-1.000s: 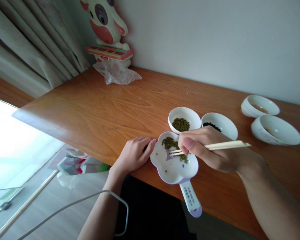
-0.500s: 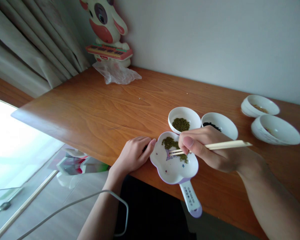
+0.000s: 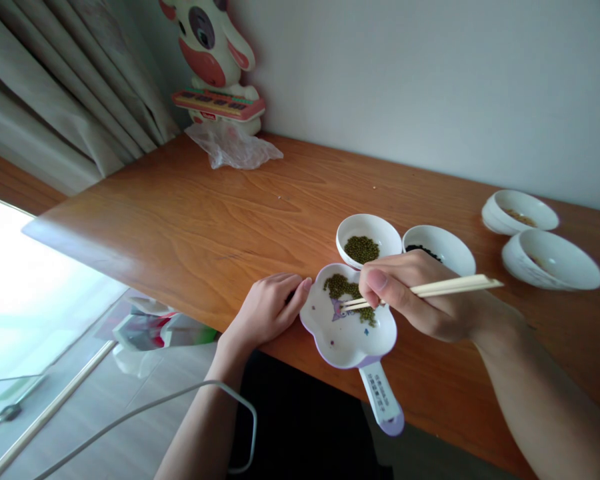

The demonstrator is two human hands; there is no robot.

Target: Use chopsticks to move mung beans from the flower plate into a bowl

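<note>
My right hand (image 3: 415, 293) is closed around a pair of pale wooden chopsticks (image 3: 455, 285). Their tips reach down into a flower-shaped white dish (image 3: 325, 337) with a purple rim, a cartoon print and a labelled handle that points toward me. Green mung beans (image 3: 337, 285) lie in the dish, and my right hand covers its right side in part. At the dish's left edge my left hand (image 3: 270, 307) rests on the table with fingers curled and the thumb at the rim; what lies inside its fingers, if anything, is hidden.
Behind the dish stand a white bowl (image 3: 387, 233) of green beans and a bowl (image 3: 453, 250) of black beans. Two more white bowls (image 3: 517, 203) (image 3: 553, 267) hold pale contents at right. A plastic bag (image 3: 235, 147) and cow toy (image 3: 215, 60) stand far left. A grey cable (image 3: 180, 389) crosses below.
My right hand and the chopstick tips have shifted very slightly to the right over the dish. My left hand, the dish and the bowls stay where they were.
</note>
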